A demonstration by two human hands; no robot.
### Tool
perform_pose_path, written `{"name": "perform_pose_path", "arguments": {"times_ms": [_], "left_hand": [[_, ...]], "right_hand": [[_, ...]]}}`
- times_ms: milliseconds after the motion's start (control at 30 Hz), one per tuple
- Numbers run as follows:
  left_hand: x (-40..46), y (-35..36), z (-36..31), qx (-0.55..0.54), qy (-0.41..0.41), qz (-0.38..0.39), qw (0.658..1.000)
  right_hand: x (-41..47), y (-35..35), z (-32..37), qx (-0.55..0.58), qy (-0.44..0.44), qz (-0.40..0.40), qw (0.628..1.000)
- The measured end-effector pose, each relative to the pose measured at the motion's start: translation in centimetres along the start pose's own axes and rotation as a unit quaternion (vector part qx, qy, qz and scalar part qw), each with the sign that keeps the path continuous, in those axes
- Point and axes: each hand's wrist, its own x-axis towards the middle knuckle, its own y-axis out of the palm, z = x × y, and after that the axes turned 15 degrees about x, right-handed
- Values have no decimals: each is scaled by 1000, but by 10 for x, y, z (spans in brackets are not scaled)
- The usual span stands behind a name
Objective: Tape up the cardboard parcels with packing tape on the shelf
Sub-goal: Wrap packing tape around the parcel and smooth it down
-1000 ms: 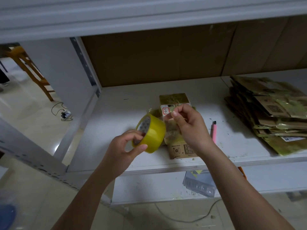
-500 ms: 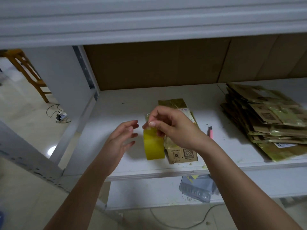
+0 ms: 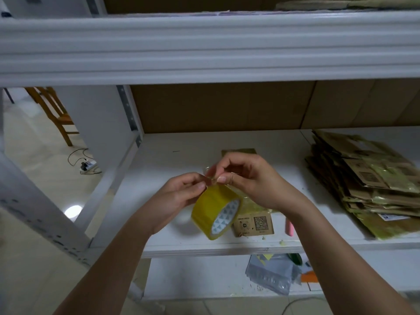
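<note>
Tape roll (image 3: 216,211) | left hand (image 3: 179,196) grips it, right hand (image 3: 247,178) pinches its free end | I'd peel slowly toward parcel (image 3: 253,223) at 5 o'clock.

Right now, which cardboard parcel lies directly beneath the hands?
The single flat parcel with the QR code, lying alone mid-shelf behind the yellow tape roll. The other parcels sit heaped in a stack at the shelf's right end.
</note>
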Motion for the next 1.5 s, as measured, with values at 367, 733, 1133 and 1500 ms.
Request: {"name": "perform_pose_path", "arguments": {"times_ms": [367, 733, 1133, 1500], "left_hand": [[5, 21, -1, 67, -27, -52, 996], [9, 33, -6, 208, 14, -108, 972], [3, 39, 4, 68, -2, -73, 995], [-7, 35, 21, 78, 17, -23, 996]], "right_hand": [[-19, -29, -10, 8, 102, -40, 994], [-36, -35, -19, 284, 140, -73, 946], [-28, -6, -27, 22, 80, -227, 970], [-33, -13, -23, -52, 81, -313, 945]]}}
